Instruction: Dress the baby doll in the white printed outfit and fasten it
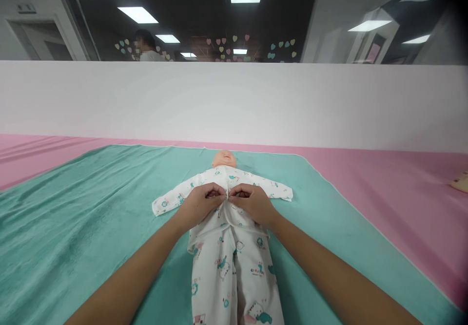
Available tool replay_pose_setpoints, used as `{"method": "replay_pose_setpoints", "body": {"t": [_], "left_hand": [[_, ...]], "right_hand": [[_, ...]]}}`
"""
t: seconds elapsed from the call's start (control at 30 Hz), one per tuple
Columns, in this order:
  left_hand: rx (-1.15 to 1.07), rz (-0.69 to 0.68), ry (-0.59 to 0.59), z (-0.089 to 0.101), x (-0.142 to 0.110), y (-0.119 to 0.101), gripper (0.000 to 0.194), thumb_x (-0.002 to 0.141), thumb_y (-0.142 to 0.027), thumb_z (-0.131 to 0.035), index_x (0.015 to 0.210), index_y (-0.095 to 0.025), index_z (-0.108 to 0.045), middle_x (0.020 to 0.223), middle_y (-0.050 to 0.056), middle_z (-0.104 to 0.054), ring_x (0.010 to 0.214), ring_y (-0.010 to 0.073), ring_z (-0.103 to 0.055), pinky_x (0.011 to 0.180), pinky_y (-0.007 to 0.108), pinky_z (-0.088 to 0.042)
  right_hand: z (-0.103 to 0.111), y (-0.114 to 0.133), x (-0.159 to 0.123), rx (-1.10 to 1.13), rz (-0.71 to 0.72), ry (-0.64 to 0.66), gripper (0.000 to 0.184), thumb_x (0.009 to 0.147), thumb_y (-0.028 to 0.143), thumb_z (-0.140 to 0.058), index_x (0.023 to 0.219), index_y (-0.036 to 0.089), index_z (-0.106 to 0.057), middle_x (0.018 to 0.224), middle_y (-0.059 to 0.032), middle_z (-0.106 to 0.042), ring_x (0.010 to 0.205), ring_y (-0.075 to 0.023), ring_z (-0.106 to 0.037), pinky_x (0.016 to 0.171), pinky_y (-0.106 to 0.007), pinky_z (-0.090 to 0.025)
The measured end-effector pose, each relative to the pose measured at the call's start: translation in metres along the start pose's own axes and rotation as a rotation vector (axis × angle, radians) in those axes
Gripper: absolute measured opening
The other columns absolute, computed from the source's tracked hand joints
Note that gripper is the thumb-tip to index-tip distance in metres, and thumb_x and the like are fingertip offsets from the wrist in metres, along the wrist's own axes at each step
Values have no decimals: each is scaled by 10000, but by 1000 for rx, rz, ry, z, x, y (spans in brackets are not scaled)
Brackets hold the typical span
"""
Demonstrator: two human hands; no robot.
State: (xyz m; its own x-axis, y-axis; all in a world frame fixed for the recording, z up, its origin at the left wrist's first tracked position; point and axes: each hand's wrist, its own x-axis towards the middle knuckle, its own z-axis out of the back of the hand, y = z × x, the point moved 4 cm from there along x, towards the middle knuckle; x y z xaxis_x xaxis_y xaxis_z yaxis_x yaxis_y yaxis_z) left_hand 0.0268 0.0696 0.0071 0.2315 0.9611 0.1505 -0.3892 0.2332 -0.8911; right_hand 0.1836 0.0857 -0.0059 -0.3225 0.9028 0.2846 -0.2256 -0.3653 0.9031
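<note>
A baby doll lies on its back on a green blanket, its head away from me. It wears a white printed long-sleeved top with both sleeves spread out, and matching trousers. My left hand pinches the left front edge of the top at the chest. Opposite it, my right hand pinches the other front edge, with the fingertips of both hands almost meeting. Whatever fastener lies between the fingertips is hidden. Below the hands, the top's lower hem falls over the trouser waist.
Under the blanket is a pink sheet, showing on both sides. A white low wall runs along the back, with dark glass above it. A person shows in the glass. Something yellowish sits at the right edge.
</note>
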Motion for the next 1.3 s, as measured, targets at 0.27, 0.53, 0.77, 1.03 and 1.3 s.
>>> {"method": "replay_pose_setpoints", "body": {"t": [0.27,0.53,0.77,1.03,1.3], "left_hand": [[26,-145,65,1,-1,-10,206,794,-342,-468,782,-202,-620,831,18,-571,713,146,-489,629,243,-401],[348,-465,-128,-2,0,1,331,879,-209,-350,1105,-281,-581,1235,54,-468,1156,202,-402,975,382,-332],[611,-561,-128,-4,-4,-5,314,861,-122,-305,911,-233,-594,1293,25,-484,1229,203,-361,995,415,-307],[623,-549,-141,-3,-7,-8,315,861,-122,-301,1013,-235,-552,1121,29,-599,1122,187,-472,951,372,-345],[683,-531,-126,-2,-2,0,396,881,-169,-299,1203,-267,-507,1264,8,-524,1204,184,-408,1011,386,-318]], "right_hand": [[-4,4,-2,-57,12,-65,99,734,302,-550,733,205,-570,581,45,-478,540,-98,-409,513,-225,-319],[-6,4,-7,-113,44,-144,164,788,360,-503,721,211,-497,606,35,-459,550,-111,-399,517,-242,-330],[-11,17,-40,-362,334,-99,25,772,211,-530,768,215,-505,884,-29,-519,824,-164,-478,743,-304,-391],[19,-4,-68,-294,229,55,72,831,240,-479,766,219,-503,848,-23,-530,765,-147,-498,670,-275,-409],[135,-107,-29,-565,-277,-511,216,706,328,-545,861,178,-536,964,-71,-547,848,-191,-527,728,-304,-400]]}}
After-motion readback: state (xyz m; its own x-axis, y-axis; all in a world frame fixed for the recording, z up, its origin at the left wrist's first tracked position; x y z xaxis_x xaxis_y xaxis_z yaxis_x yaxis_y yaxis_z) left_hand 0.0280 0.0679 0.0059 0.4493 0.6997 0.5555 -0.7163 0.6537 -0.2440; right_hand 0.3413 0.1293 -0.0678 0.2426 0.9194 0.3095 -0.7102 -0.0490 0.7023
